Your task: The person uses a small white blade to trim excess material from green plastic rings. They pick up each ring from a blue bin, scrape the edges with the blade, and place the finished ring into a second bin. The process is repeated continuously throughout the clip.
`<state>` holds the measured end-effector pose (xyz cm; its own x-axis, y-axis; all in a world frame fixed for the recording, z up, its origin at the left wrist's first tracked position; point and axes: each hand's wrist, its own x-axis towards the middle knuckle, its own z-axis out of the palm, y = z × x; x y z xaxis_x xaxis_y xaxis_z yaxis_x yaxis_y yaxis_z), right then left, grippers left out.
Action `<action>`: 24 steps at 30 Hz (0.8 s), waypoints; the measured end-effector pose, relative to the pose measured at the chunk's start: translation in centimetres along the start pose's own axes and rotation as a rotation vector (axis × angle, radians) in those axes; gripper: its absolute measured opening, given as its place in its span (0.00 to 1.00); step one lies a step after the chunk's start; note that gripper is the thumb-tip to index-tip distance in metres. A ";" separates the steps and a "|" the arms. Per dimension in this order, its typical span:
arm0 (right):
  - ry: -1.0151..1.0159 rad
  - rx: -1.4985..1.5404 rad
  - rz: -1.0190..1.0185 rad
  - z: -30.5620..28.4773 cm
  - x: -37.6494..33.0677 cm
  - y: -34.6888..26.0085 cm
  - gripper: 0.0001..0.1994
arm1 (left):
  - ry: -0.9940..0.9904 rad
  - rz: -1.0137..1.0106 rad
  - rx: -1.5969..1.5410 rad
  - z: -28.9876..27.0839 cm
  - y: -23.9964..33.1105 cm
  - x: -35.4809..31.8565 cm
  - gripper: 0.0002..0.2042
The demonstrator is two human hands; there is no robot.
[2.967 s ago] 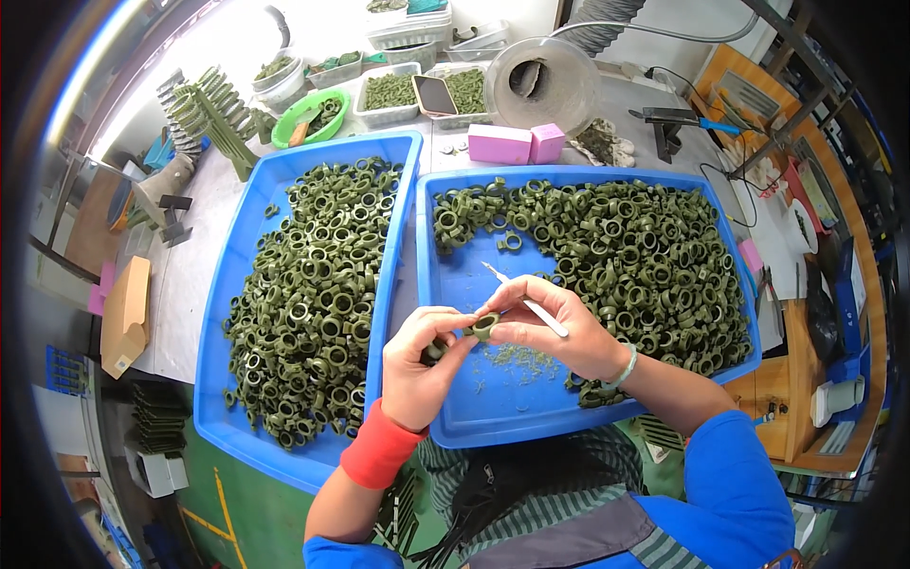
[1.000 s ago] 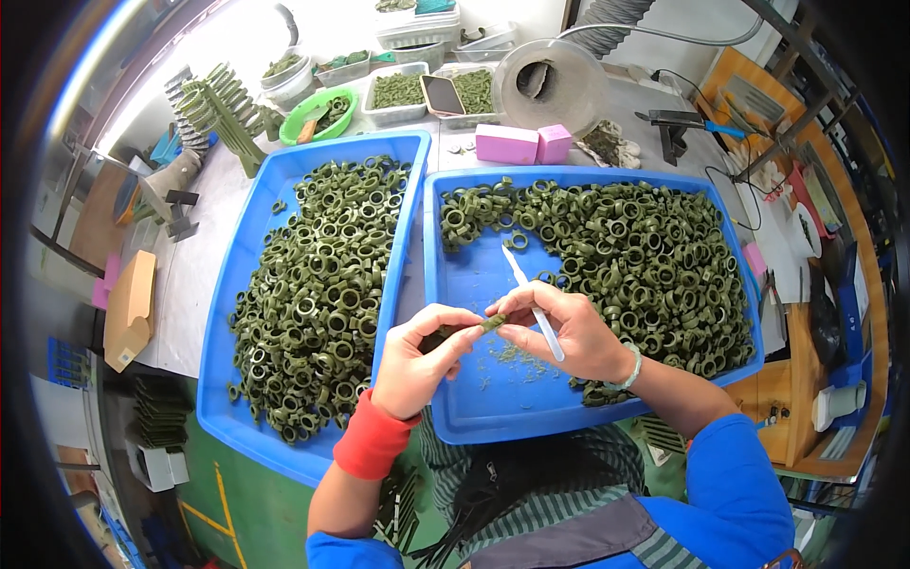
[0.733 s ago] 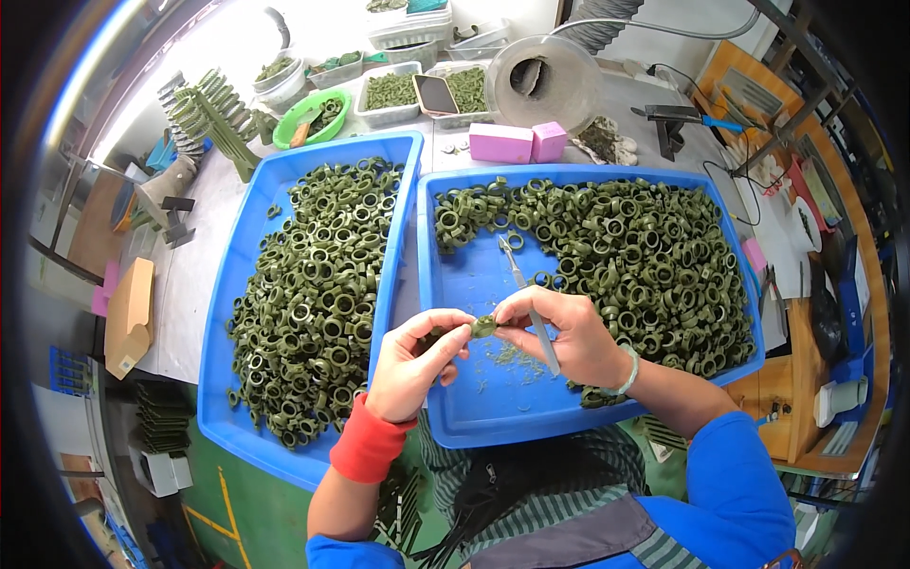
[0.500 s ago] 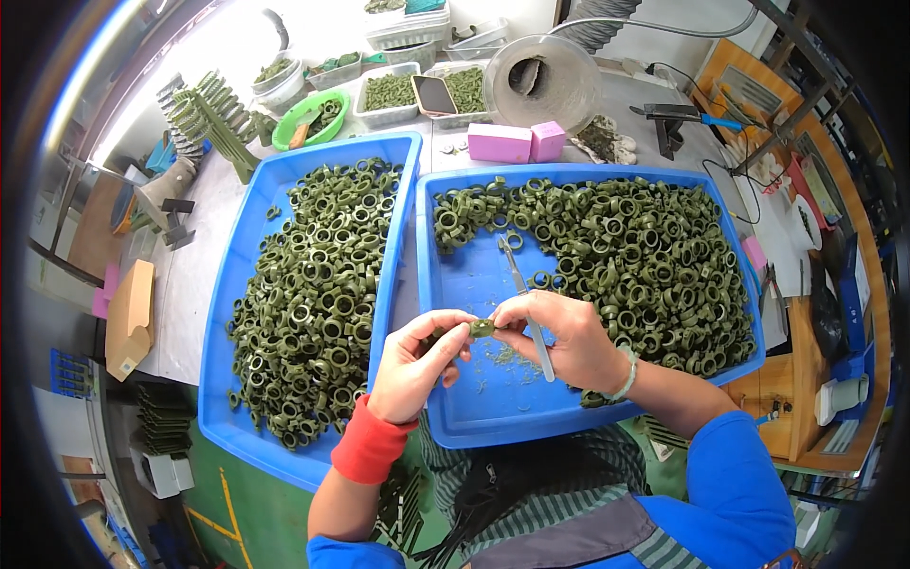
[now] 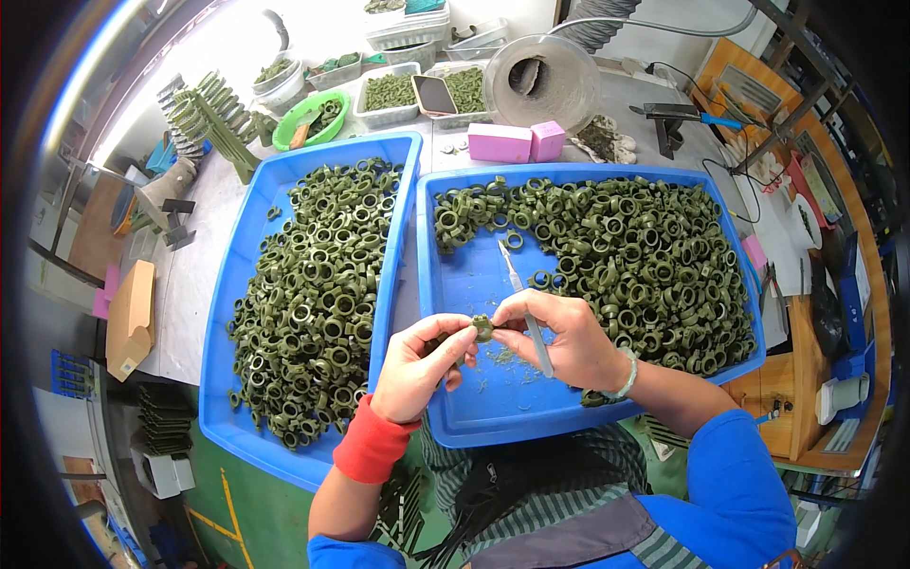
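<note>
Between my hands a dark green ring (image 5: pixel 482 328) is held over the near left part of the right blue tray (image 5: pixel 517 427). My left hand (image 5: pixel 419 365), with a red wristband, pinches its left side; more green shows inside the curled fingers, but I cannot make out how many pieces. My right hand (image 5: pixel 569 341) has its thumb and forefinger at the ring's right side. It also holds a metal scalpel (image 5: pixel 515 278), whose blade points away from me. Many similar rings (image 5: pixel 654 256) fill the far and right parts of this tray, and fine green shavings lie below my hands.
A second blue tray (image 5: pixel 216 379) full of green rings stands to the left. Farther back are a green basket (image 5: pixel 284 133), tubs of green pieces (image 5: pixel 391 92), a phone (image 5: pixel 433 95), pink blocks (image 5: pixel 500 143) and a wide clear duct mouth (image 5: pixel 575 85). A clamp-like tool (image 5: pixel 668 123) lies at the back right.
The ring has been turned so that its round face shows more. The scalpel has tilted slightly with my right hand, and both hands have shifted only a little.
</note>
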<state>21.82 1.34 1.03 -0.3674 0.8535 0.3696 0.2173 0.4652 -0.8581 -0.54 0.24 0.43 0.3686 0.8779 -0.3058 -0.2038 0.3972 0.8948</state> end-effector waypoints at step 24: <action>0.066 -0.069 -0.116 0.1 0.4 0.2 0.11 | 0.002 0.049 -0.082 0.2 0.1 -0.2 0.12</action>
<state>21.66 1.76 0.95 -0.3337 0.8057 0.4894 0.2392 0.5746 -0.7827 -0.45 0.05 0.66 0.3544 0.8972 -0.2634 -0.2946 0.3745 0.8792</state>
